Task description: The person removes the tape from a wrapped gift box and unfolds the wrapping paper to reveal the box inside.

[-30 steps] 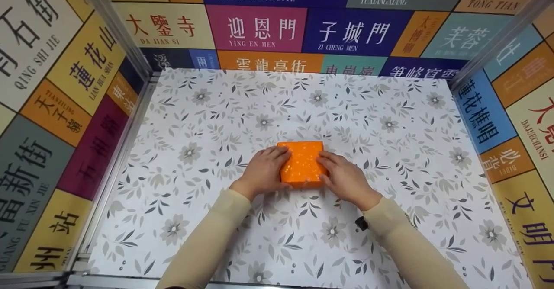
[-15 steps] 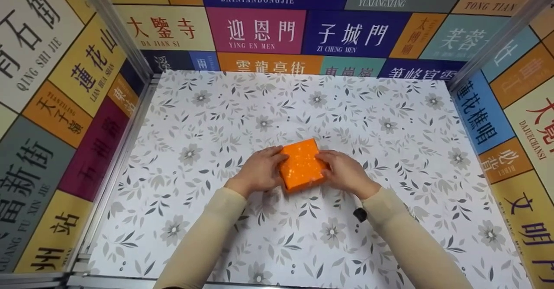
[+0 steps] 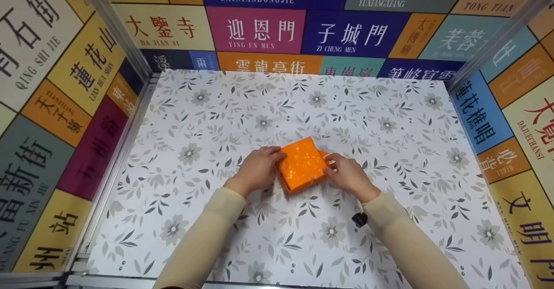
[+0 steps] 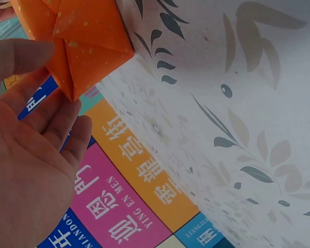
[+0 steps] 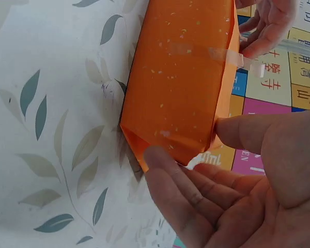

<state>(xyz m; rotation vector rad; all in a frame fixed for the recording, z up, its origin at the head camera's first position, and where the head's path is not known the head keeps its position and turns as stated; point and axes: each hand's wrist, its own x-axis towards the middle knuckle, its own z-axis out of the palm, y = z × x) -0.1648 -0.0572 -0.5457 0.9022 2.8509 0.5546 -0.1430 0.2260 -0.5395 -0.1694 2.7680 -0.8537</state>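
A box wrapped in orange, gold-flecked paper [image 3: 301,163] sits turned at an angle in the middle of the table. At its left end my left hand [image 3: 258,168] holds it, thumb and fingers about the folded paper end [image 4: 93,54]. My right hand [image 3: 351,175] is at the opposite end. There its thumb presses the box edge and its fingers hold the loose end flap of the wrapping paper [image 5: 137,147], as the right wrist view shows. Clear tape [image 5: 227,56] crosses one side of the box, one end sticking out. The underside of the box is hidden.
A white table covering [image 3: 207,120] with grey leaves and flowers lies under everything. Colourful panels with printed characters [image 3: 255,29] stand at the back and both sides, joined by metal frame posts [image 3: 119,25]. A small black object [image 3: 359,219] hangs at the right cuff.
The box has turned counterclockwise from square to angled. The right fingers have shifted to its right end, where an orange flap now sticks out. The left hand stays on the left end.
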